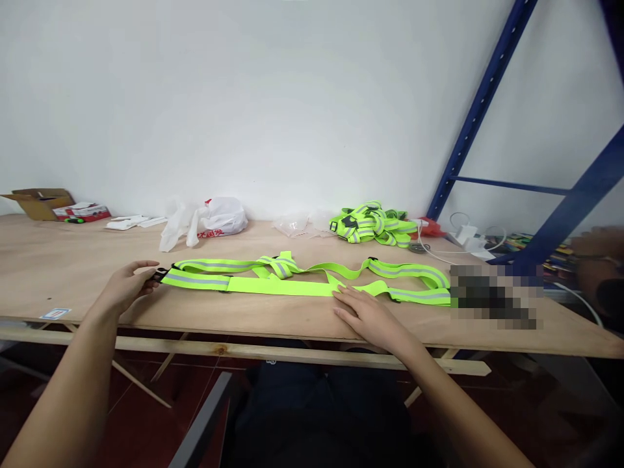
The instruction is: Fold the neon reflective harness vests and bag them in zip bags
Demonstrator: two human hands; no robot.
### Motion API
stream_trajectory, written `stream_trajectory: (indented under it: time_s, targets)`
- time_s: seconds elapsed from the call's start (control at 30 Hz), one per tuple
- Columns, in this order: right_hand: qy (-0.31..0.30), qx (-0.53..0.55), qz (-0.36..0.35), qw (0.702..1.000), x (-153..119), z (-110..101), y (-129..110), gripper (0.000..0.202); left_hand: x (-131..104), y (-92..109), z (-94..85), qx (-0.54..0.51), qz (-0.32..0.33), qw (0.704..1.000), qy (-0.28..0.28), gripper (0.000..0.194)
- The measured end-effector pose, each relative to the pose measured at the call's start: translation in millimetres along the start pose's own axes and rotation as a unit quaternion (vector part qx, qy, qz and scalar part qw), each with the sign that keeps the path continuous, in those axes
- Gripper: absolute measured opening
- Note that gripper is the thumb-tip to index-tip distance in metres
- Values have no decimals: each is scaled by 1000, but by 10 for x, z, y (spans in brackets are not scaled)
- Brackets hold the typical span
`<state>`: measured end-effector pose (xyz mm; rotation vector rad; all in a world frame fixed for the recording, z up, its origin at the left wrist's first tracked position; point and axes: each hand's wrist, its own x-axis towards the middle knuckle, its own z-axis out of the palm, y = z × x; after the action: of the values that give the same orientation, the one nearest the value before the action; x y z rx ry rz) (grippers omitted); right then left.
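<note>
A neon-green strap harness (283, 287) with grey reflective stripes lies stretched from left to right across the wooden table. At its left end, my left hand (127, 286) pinches a black buckle (160, 275) between thumb and fingers. My right hand (365, 314) rests with its fingers spread over the lower band, right of the middle, palm down. The upper band curves behind, with a folded loop near the centre and black sliders along it. The harness's right end meets a pixelated dark patch.
Behind lies a pile of similar green straps (373, 224). A white plastic bag (221, 218), clear bags (295, 224) and an open cardboard box (41, 205) stand along the wall. A blue metal frame (480, 110) and white cables are at the right, near another person's arm.
</note>
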<state>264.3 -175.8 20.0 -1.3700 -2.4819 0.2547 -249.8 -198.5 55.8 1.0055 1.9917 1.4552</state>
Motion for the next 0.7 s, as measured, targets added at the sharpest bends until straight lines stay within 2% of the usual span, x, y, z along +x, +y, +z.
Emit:
stream_trajectory:
  time_s: [0.1, 0.3, 0.53, 0.7]
  targets:
    - [-2, -3, -4, 1000, -2, -1, 10, 49, -2, -11, -18, 39, -4, 999, 38, 38]
    - [1, -1, -6, 1000, -4, -3, 25, 48, -77, 89, 28, 131, 11, 989, 72, 31]
    - [0, 2, -2, 1000, -11, -8, 18, 49, -80, 89, 11, 108, 20, 990, 93, 27]
    - [2, 5, -1, 1000, -6, 28, 61, 49, 4, 18, -65, 97, 15, 985, 140, 27]
